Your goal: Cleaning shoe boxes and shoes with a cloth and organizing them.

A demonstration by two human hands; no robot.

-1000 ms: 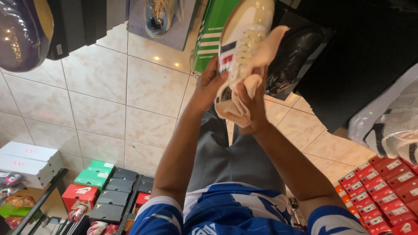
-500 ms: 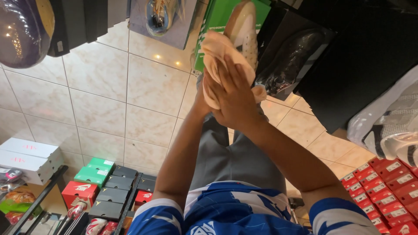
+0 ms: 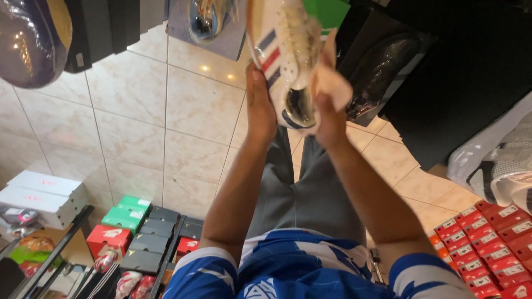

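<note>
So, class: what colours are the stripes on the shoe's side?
Blue and red stripes on the white leather shoe, clearest in the head view.

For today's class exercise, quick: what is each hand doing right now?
Left hand: closed on the white shoe, gripping its side.
Right hand: closed on a pale cloth against the shoe.
</note>
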